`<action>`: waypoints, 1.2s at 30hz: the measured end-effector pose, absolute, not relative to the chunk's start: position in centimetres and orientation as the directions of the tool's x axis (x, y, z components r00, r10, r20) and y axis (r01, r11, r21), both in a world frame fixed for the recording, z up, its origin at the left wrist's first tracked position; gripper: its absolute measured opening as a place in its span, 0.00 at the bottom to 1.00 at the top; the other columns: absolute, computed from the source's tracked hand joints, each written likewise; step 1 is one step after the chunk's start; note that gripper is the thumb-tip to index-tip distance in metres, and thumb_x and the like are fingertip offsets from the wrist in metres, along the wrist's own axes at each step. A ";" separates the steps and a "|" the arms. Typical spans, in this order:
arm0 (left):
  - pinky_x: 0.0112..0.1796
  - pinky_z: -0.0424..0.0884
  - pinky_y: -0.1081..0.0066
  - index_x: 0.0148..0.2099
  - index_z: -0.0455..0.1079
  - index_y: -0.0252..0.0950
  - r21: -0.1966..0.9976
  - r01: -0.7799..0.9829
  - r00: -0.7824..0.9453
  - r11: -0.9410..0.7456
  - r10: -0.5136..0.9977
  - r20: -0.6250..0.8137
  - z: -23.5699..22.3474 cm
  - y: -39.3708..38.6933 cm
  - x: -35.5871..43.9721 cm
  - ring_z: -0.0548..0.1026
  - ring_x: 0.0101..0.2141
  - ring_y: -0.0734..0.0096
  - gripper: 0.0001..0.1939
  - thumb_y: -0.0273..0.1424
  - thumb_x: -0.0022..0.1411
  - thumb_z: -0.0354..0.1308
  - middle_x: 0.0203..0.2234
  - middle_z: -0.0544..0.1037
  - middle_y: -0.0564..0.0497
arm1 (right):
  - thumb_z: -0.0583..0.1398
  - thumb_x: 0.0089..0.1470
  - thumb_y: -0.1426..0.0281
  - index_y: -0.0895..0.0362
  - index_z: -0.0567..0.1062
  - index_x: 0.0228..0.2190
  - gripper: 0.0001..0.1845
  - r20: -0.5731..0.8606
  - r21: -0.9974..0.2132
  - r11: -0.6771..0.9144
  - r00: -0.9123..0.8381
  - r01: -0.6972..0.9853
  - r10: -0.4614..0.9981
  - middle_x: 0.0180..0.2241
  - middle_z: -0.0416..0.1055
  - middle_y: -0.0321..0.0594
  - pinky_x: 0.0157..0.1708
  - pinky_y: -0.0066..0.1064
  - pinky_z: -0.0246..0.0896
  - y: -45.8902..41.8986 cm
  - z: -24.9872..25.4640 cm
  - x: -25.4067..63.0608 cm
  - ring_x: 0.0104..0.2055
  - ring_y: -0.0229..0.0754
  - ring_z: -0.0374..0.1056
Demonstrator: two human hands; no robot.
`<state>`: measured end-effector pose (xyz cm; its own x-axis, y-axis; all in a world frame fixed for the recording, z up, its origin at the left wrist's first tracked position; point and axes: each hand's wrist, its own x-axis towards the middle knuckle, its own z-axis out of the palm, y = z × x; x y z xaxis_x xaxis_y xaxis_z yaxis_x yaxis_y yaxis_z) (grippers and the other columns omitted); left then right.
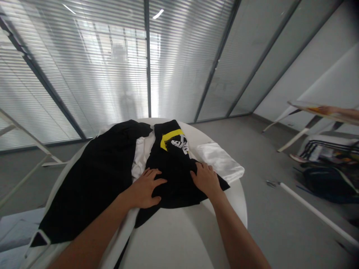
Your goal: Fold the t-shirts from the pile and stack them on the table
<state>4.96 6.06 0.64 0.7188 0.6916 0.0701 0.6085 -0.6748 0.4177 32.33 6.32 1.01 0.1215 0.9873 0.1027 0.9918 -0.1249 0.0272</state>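
Observation:
A black garment [174, 179] with a yellow and white print lies partly folded on a round white table [174, 243]. My left hand [146, 186] rests on its left side, fingers spread. On its right side lies my right hand [206, 179], also open with the fingers spread over the cloth. Left of it is a larger piece of black cloth [103, 175], with white fabric [141, 155] showing between the two. A shiny white plastic bag or sheet [220, 160], I cannot tell which, sits beyond my right hand.
Glass panels with blinds [112, 74] stand behind the table. At the right, another person's arm [339, 111] reaches over a second table [297, 106]. Bags [325, 183] and a white pole [314, 211] are on that side. A white frame [30, 138] stands left.

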 end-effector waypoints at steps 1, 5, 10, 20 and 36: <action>0.62 0.48 0.43 0.61 0.66 0.45 0.419 0.613 0.716 -0.669 0.695 0.062 0.7 6.0 5.0 0.58 0.62 0.47 0.33 0.37 0.52 0.64 0.60 0.64 0.41 | 0.56 0.60 0.60 0.58 0.69 0.51 0.21 0.093 0.036 -0.120 0.116 0.992 0.989 0.48 0.70 0.53 0.45 0.41 0.58 6.4 0.8 32.3 0.51 0.56 0.65; 0.62 0.48 0.43 0.61 0.67 0.45 0.421 0.629 0.703 -0.653 0.709 0.049 0.6 6.0 5.1 0.58 0.63 0.47 0.31 0.43 0.55 0.62 0.60 0.63 0.41 | 0.54 0.62 0.60 0.59 0.68 0.53 0.22 0.084 0.031 -0.108 0.105 0.994 0.991 0.47 0.71 0.52 0.47 0.42 0.57 6.7 0.5 32.0 0.52 0.55 0.66; 0.62 0.50 0.46 0.59 0.68 0.47 0.446 0.619 0.686 -0.647 0.722 0.095 0.3 6.2 5.0 0.61 0.61 0.51 0.28 0.40 0.56 0.62 0.59 0.65 0.44 | 0.51 0.64 0.63 0.57 0.69 0.51 0.19 0.060 0.000 -0.144 0.144 0.990 0.988 0.44 0.73 0.50 0.45 0.40 0.57 7.2 0.7 32.5 0.48 0.51 0.69; 0.62 0.51 0.46 0.59 0.69 0.46 0.436 0.628 0.676 -0.645 0.729 0.106 0.0 6.3 5.0 0.62 0.61 0.51 0.27 0.36 0.55 0.62 0.59 0.66 0.44 | 0.49 0.64 0.65 0.54 0.77 0.41 0.17 0.232 -0.025 -0.162 0.163 0.987 0.959 0.46 0.71 0.49 0.46 0.40 0.54 7.5 0.9 31.6 0.49 0.52 0.64; 0.58 0.60 0.55 0.68 0.56 0.42 0.727 0.476 0.545 -0.496 0.814 0.199 0.2 6.9 5.3 0.70 0.53 0.62 0.30 0.32 0.64 0.53 0.51 0.75 0.46 | 0.49 0.66 0.61 0.53 0.73 0.36 0.16 0.207 -0.244 0.074 -0.022 0.967 0.978 0.34 0.77 0.40 0.34 0.29 0.54 5.0 4.3 25.9 0.36 0.42 0.72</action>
<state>5.33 6.92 0.16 0.5454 0.8143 0.1986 0.4756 -0.4958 0.7266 25.86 5.05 4.30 -0.0224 0.9780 0.2073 0.9670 0.0739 -0.2440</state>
